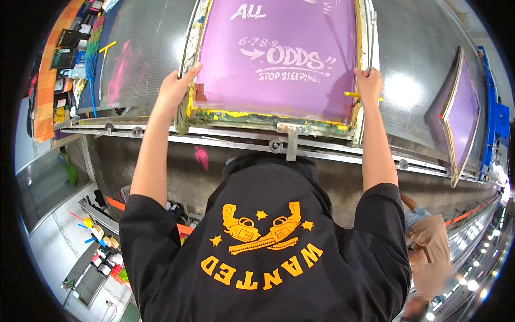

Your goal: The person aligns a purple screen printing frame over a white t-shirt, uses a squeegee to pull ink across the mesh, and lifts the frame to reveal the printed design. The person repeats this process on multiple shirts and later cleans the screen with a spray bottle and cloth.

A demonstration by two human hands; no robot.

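Observation:
A purple screen-printing screen (279,94) with white lettering lies on the long table in front of me, its frame smeared with yellow and green ink. My left hand (181,81) is closed round the left side of the frame, thumb on top by the mesh. On the opposite side my right hand (369,84) grips the frame's right edge, its fingers partly hidden. Thin metal rods run along both sides close to my hands. Beside my right wrist, a thin yellow stick (352,94) pokes out. A metal bracket (292,140) sits at the frame's near edge, over the table rail.
A second purple screen (462,115) leans at the far right near a blue rack (501,134). Tools and cloths crowd an orange board (47,80) at the left. A metal rail (225,144) edges the table. Another person (429,241) is behind me, lower right.

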